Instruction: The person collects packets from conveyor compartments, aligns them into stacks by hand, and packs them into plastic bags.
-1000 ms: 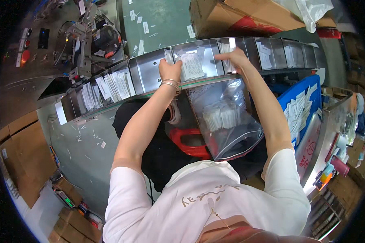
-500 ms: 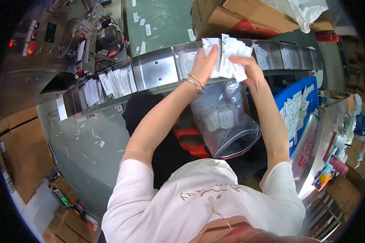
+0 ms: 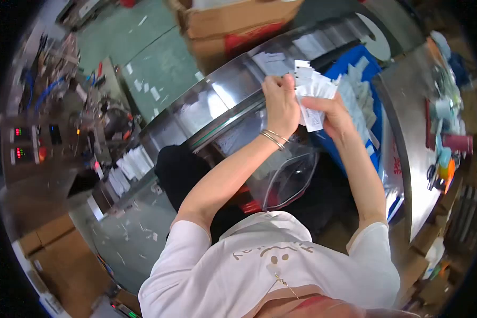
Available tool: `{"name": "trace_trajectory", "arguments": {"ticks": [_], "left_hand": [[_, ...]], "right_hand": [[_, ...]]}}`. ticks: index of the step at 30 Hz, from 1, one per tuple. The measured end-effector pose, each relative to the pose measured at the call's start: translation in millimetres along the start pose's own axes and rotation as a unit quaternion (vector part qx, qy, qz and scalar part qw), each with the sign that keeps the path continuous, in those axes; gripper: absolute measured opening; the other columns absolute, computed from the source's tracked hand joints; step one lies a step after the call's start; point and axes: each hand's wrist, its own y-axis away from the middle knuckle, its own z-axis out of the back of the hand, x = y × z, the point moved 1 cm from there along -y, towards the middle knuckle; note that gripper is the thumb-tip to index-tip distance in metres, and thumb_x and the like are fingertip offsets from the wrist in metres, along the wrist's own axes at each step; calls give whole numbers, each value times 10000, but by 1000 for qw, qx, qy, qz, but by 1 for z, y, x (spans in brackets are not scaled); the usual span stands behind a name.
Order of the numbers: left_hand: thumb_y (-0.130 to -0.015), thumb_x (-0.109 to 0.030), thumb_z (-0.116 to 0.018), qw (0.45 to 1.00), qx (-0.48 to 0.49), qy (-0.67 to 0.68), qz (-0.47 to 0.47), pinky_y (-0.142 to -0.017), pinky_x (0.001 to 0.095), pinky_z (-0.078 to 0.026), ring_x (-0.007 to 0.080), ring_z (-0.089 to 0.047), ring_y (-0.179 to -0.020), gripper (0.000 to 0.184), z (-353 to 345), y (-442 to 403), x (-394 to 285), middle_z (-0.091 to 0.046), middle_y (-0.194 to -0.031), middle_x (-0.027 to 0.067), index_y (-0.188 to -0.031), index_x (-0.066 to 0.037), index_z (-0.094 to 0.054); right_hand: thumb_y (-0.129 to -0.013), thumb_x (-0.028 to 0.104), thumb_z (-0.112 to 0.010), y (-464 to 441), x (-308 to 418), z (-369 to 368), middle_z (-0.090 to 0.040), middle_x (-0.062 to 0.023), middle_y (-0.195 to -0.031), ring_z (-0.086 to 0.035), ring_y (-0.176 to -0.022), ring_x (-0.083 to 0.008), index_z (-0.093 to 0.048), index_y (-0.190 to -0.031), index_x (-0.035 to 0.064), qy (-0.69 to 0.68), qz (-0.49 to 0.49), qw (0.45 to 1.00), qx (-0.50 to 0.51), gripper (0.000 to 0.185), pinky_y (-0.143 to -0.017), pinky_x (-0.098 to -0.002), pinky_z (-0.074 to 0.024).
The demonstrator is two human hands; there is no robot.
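Observation:
A fanned stack of small white printed packets [image 3: 314, 90] is up in front of me, over the near side of the metal channel [image 3: 188, 114]. My right hand [image 3: 334, 115] is closed on its right side, thumb across the front. My left hand [image 3: 282, 108], with bangles at the wrist, presses its curled fingers against the stack's left edge; its fingertips are partly hidden. Below the hands, a clear zip bag [image 3: 289, 177] lies open on my lap, its contents mostly covered by my left forearm. Beside my right hand is a blue bin [image 3: 377, 108] of loose white packets.
White packets [image 3: 134, 163] stand in the channel's left compartments. Behind it is a cardboard box [image 3: 233, 24]. A machine with red displays [image 3: 21, 143] is at left. On the right, a metal table [image 3: 408, 122] holds scissors [image 3: 435, 177] and other items. White scraps litter the green floor.
My view has turned toward the right. Both hands have moved nearer the blue bin, and the two separate bunches of packets have come together into one fanned stack.

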Motion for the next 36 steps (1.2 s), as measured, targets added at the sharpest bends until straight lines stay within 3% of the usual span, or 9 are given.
{"name": "trace_trajectory", "arguments": {"ticks": [5,7,8,12,16,20,28,33,36], "left_hand": [[-988,-479,-284,970,159,180,-42,-752,405,-348,292,-426,-775,603,-93,-11,-94,-471,-817,166,-799,39,-528],[-981,-524,-253,901,340,228,142,-794,372,-371,244,-466,-846,654,-122,-20,-134,-550,-923,160,-881,42,-566],[-942,-615,-257,878,342,294,163,-854,317,-387,189,-490,-913,735,-143,-18,-153,-593,-1021,130,-977,42,-585],[-881,-673,-372,848,343,364,176,-872,270,-400,154,-513,-923,783,-226,-14,-184,-604,-1003,97,-1046,65,-572],[-856,-497,-563,869,331,313,192,-779,262,-439,133,-549,-838,578,-259,-7,-191,-620,-924,97,-970,67,-610],[-836,-389,-614,857,312,364,190,-708,236,-436,115,-545,-772,456,-278,3,-178,-622,-867,68,-930,57,-620],[-857,-418,-576,847,333,353,217,-766,266,-439,137,-550,-841,493,-283,-5,-179,-601,-917,70,-1000,53,-609],[-883,-447,-553,775,407,402,268,-809,270,-448,134,-554,-906,539,-287,-4,-169,-581,-1018,78,-1103,44,-531],[-879,-481,-558,809,435,342,199,-839,274,-447,128,-551,-922,564,-270,5,-185,-570,-1025,78,-1123,22,-481]], "right_hand": [[-665,-45,-730,53,72,83,-634,-95,-1073,-620,-969,-199,-535,-1171,-2,23,146,985,-87,544,-864,-337,-488],[-661,-70,-733,69,98,118,-617,-82,-1090,-616,-971,-210,-480,-1197,11,61,266,950,-153,598,-865,-350,-492],[-645,-98,-737,75,110,134,-587,-82,-1113,-599,-999,-216,-411,-1227,18,77,312,933,-160,677,-866,-359,-495],[-602,-78,-777,98,136,171,-500,-112,-1212,-521,-1115,-216,-319,-1307,43,150,390,875,-244,850,-914,-372,-466],[-540,-22,-841,90,126,222,-436,-141,-1277,-474,-1165,-244,-155,-1418,68,223,403,860,-221,1117,-983,-363,-404],[-514,-42,-844,105,125,234,-395,-141,-1328,-412,-1226,-248,-111,-1458,95,177,354,889,-232,1203,-1031,-354,-338],[-505,-34,-858,103,127,235,-411,-142,-1315,-422,-1219,-246,-136,-1451,86,190,374,881,-222,1196,-1035,-353,-340],[-518,-40,-849,97,121,235,-464,-113,-1266,-462,-1180,-226,-200,-1420,54,193,399,872,-207,1115,-1010,-343,-371],[-536,-30,-844,94,122,241,-504,-88,-1225,-496,-1141,-206,-275,-1376,39,200,398,875,-190,1017,-984,-329,-394]]}}
